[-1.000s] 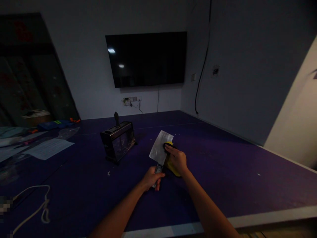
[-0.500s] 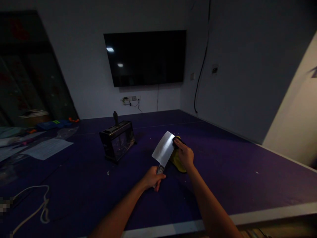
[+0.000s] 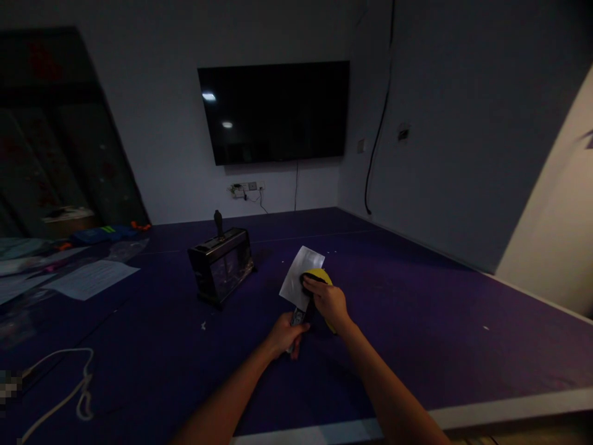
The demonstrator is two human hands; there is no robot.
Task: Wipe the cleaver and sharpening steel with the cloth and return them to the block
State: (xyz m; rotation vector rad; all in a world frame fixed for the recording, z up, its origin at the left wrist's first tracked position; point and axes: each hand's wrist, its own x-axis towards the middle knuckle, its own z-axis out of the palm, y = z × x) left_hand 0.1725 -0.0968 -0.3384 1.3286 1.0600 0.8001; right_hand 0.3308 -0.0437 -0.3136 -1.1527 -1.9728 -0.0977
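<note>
Head view: my left hand [image 3: 285, 337] is closed around the handle of the cleaver [image 3: 296, 276], fingers wrapped tight, near the middle of the table [image 3: 417, 321], a little toward its near edge. The blade points away from me and up, its broad flat side facing left and catching the light.

My right hand [image 3: 330, 303] grips the yellow block [image 3: 320, 275], fingers curled over its black top. The block touches the right side of the blade, close to where the blade meets the handle. Whether the block rests on the table or is held off it cannot be told in this dim light.

The black box [image 3: 222, 262] stands on the table just left of the blade, apart from it, with a small upright lever at its far end.

A sheet of paper [image 3: 90, 278] lies toward the left edge of the table. A white cord [image 3: 69, 383] loops near the near left corner. The television [image 3: 275, 111] hangs on the far wall, above the wall sockets [image 3: 245, 187].
</note>
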